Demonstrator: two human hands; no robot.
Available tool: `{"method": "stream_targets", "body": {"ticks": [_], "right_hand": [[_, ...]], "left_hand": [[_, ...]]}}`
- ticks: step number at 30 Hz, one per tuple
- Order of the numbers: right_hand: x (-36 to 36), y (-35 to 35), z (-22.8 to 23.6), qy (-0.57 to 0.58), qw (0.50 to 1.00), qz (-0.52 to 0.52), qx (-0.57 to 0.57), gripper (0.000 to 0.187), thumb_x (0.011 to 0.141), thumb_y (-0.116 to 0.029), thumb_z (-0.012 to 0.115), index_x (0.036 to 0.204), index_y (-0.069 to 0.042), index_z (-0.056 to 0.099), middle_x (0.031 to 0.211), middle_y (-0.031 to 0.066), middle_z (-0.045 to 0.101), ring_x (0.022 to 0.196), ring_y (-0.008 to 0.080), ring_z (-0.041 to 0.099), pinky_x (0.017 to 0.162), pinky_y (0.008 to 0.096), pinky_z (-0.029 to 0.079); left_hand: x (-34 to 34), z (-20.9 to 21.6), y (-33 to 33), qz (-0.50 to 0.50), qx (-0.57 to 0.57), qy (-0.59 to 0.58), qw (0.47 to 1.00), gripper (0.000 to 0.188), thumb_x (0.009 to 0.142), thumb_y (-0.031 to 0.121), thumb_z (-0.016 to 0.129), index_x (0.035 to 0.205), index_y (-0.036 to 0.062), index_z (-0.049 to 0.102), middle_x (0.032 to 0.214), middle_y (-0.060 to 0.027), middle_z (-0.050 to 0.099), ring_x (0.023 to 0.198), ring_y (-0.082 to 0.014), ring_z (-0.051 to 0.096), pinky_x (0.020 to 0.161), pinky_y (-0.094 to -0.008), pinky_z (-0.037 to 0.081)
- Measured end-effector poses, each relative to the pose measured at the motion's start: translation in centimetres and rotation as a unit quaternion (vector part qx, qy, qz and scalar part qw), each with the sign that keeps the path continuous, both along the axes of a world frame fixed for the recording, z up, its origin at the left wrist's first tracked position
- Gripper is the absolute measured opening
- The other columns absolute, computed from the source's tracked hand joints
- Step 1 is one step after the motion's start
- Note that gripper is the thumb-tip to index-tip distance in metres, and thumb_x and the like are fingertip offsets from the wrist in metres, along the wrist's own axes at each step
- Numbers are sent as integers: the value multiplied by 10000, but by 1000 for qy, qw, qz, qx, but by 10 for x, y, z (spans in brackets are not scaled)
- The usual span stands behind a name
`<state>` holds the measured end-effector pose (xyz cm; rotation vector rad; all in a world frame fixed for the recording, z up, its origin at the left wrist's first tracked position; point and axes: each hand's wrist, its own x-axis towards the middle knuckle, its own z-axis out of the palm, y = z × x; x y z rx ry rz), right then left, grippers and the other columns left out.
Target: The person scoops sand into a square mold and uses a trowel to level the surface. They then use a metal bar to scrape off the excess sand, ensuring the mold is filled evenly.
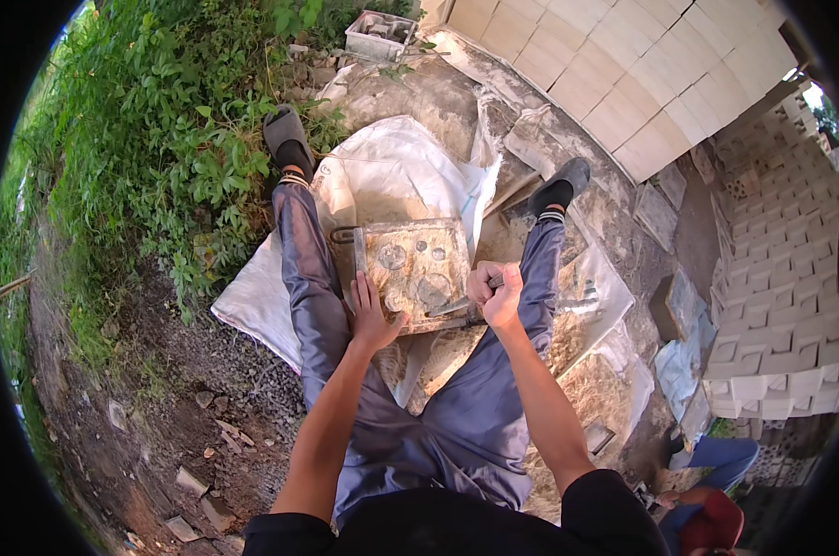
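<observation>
Between my legs lies a square, dust-covered mould-like block (448,262) with round recesses in its top and a metal frame along its sides. A metal loop handle (343,235) sticks out at its far left corner. My left hand (373,317) rests on the block's near left edge, fingers spread and nothing in it. Closed round a narrow metal tool (447,308), my right hand (495,293) is at the block's right side. The tool's blade points left, low over the near right part of the block; whether it touches is unclear.
White woven sacks (401,153) strewn with tan dust lie under and around the block. Plants (188,139) grow at the left. A crate of rubble (380,35) stands far off, near stacked pale blocks (623,74). Another person (711,519) is at the lower right.
</observation>
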<state>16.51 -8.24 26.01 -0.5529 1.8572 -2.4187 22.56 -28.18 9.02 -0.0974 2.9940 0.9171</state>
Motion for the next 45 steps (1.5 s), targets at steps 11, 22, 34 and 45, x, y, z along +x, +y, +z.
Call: {"method": "stream_targets", "body": {"ticks": [11, 22, 34, 45], "right_hand": [[10, 15, 62, -34, 996, -2, -79, 675, 852, -633, 371, 472, -83, 279, 426, -3, 255, 371, 102, 224, 375, 271, 158], [8, 23, 45, -44, 992, -72, -89, 667, 849, -654, 310, 484, -96, 282, 420, 0, 239, 355, 121, 193, 367, 290, 152], [6, 4, 35, -43, 997, -65, -27, 667, 855, -660, 289, 488, -104, 256, 417, -6, 226, 360, 110, 204, 368, 281, 145], [14, -11, 8, -15, 1000, -22, -2, 707, 863, -650, 330, 476, -60, 290, 434, 4, 287, 386, 102, 264, 387, 267, 177]], "left_hand": [[3, -1, 0, 9, -21, 24, 999, 1079, 731, 500, 642, 1396, -65, 7, 1473, -222, -66, 1338, -445, 21, 1088, -489, 119], [5, -8, -7, 0, -4, 32, 999, 1079, 742, 515, 628, 1396, -62, -7, 1469, -234, -64, 1332, -454, 24, 1075, -524, 106], [3, -11, -6, 15, -14, 59, 998, 1090, 715, 442, 679, 1404, -38, -16, 1473, -223, -55, 1326, -451, 52, 1076, -505, 127], [1, -14, -5, 8, 17, 8, 1000, 966, 751, 178, 646, 1395, -54, -35, 1465, -238, -73, 1333, -444, 39, 1088, -477, 129]]}}
